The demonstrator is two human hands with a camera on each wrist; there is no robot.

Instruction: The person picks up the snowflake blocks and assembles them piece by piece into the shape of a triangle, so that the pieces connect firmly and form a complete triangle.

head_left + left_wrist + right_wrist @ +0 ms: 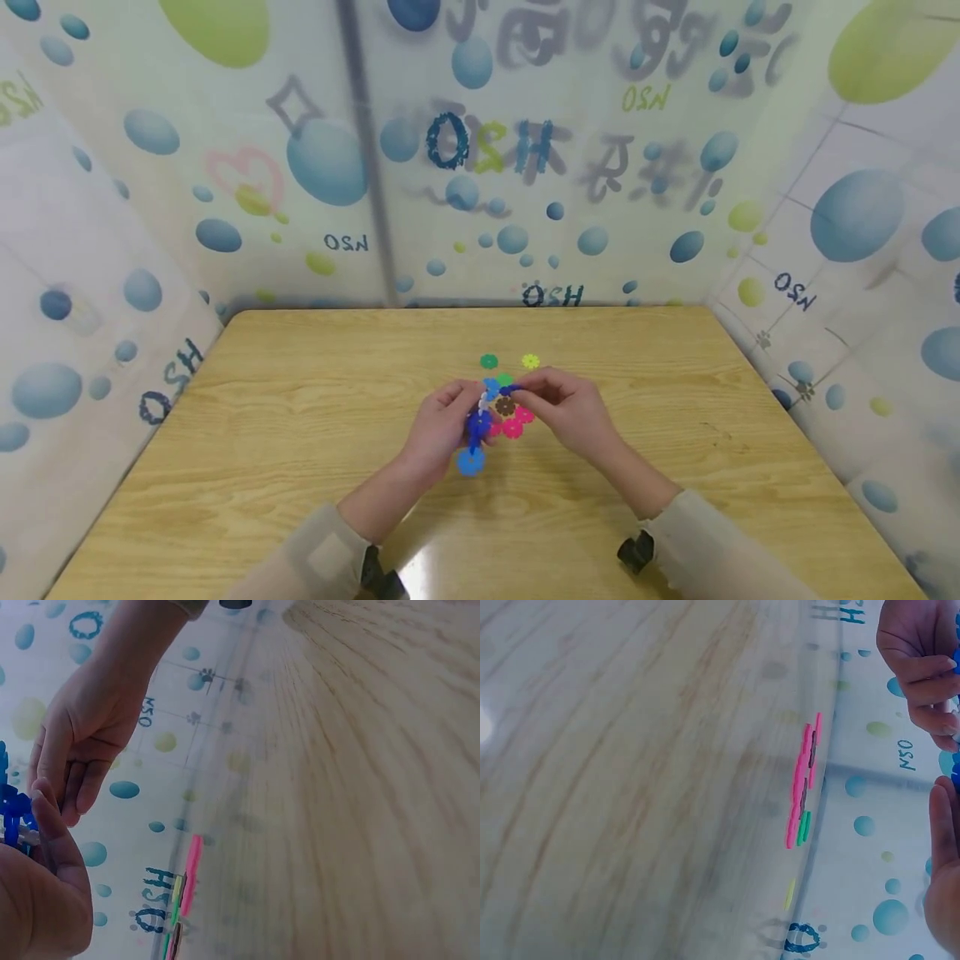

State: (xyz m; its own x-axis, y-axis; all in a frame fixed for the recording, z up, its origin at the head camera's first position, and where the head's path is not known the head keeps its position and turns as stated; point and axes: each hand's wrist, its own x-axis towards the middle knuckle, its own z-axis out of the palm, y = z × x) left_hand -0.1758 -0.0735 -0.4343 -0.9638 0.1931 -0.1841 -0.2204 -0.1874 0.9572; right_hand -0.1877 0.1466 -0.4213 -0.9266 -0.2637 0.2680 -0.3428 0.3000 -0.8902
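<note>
My left hand grips a joined cluster of flower-shaped plastic snowflake discs above the table. The cluster has dark blue discs, a white part and a lighter blue disc hanging at its lower end. Another light blue disc sits at its top, by the left fingertips. Between thumb and forefinger, my right hand pinches a dark blue disc edge-on, right at that top disc. In the left wrist view, blue discs show beside the left thumb; the fingers partly hide the cluster.
Loose discs lie on the wooden table beyond and below the hands: pink, brown, green and yellow. Patterned curtain-like walls border the table's back and sides.
</note>
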